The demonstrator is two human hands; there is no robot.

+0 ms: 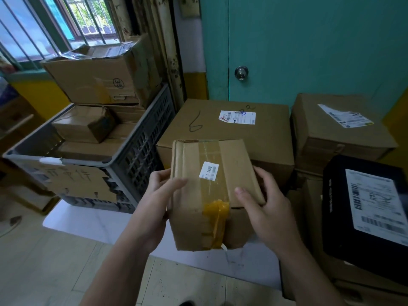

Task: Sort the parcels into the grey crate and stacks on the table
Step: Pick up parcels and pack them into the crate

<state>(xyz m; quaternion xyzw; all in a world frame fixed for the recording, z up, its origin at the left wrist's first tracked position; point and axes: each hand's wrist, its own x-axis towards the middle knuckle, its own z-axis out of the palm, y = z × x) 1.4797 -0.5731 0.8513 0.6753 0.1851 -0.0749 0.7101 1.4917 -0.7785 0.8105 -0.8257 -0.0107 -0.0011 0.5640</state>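
Note:
I hold a small brown cardboard parcel (212, 193) above the white table (88, 226), taped with clear and yellow tape and bearing a small white label. My left hand (159, 195) grips its left side, thumb on top. My right hand (265, 202) grips its right side, thumb on the top face. The grey crate (141, 149) stands at the left of the table with several brown boxes inside and a big carton (103, 78) resting on top of them. Behind the parcel sits a large box marked "6" (231, 133).
At the right stand another brown box with a label (340, 127) and a black parcel with a white shipping label (366, 208) on more cartons. A teal door (309, 51) is behind. Tiled floor lies below the table's near edge.

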